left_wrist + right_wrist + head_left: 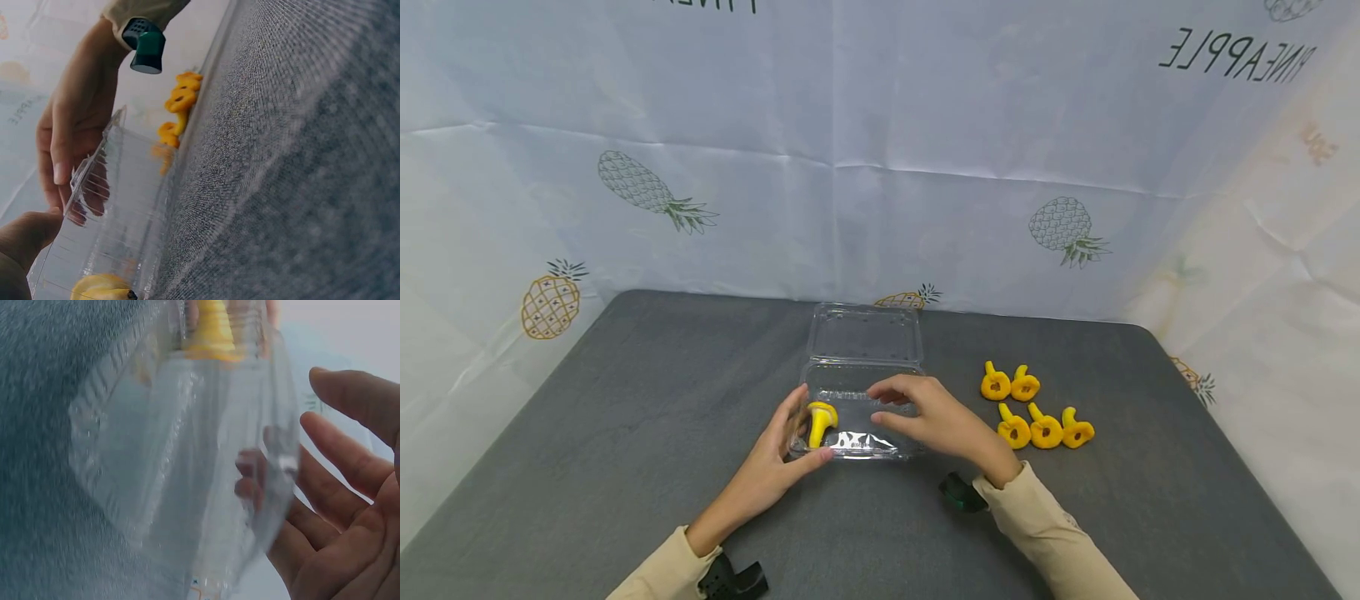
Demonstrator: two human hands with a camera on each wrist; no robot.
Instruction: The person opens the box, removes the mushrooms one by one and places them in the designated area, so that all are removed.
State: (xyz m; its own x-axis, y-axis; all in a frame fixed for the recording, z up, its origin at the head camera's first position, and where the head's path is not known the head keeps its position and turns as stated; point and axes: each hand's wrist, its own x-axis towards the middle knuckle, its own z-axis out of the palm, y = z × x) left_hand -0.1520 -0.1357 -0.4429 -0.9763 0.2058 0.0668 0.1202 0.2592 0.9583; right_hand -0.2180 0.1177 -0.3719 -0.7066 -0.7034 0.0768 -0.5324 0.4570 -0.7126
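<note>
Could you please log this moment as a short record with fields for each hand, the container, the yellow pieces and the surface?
left hand: holds a yellow piece at the left end of the container
right hand: fingers relaxed and spread, at the container's right side
container: clear plastic clamshell, lid open and tipped back
loose yellow pieces: five, lying in a cluster to the right of the container, untouched
surface: grey table
backdrop: white cloth printed with pineapples
</note>
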